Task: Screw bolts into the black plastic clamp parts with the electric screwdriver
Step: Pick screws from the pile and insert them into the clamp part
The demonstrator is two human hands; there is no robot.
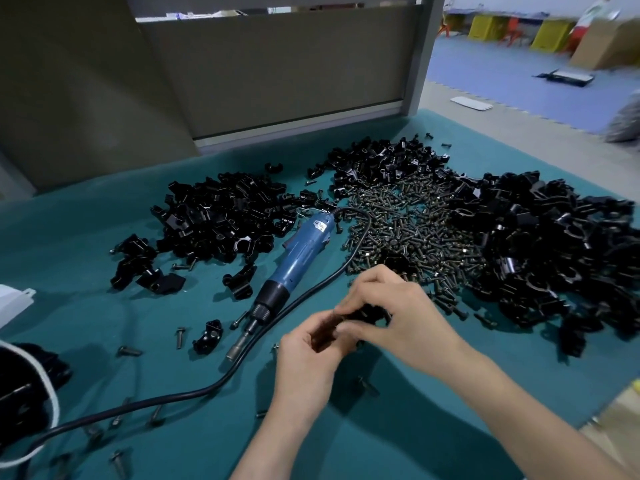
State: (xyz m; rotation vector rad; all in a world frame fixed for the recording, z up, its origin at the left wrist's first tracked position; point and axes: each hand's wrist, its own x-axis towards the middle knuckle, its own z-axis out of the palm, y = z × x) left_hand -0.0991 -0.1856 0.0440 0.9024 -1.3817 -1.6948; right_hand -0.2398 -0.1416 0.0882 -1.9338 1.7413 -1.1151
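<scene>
Both hands meet low in the middle of the view, over the green table [86, 237]. My right hand [391, 313] grips a black plastic clamp part [372, 311] from above. My left hand [308, 355] has its fingers curled against the same part; blur hides whether it also pinches a bolt. The blue electric screwdriver [298, 261] lies untouched on the table to the left of my hands, bit end toward me. Its black cable [242, 362] runs under my left wrist. A heap of bolts [408, 230] lies just beyond my hands.
Piles of black clamp parts lie at the left [221, 220], the back [384, 161] and the right [561, 258]. Loose bolts [131, 351] and single clamp parts [207, 336] dot the near left. A white-rimmed bag of black parts [20, 393] stands at the left edge. A grey partition [277, 71] backs the table.
</scene>
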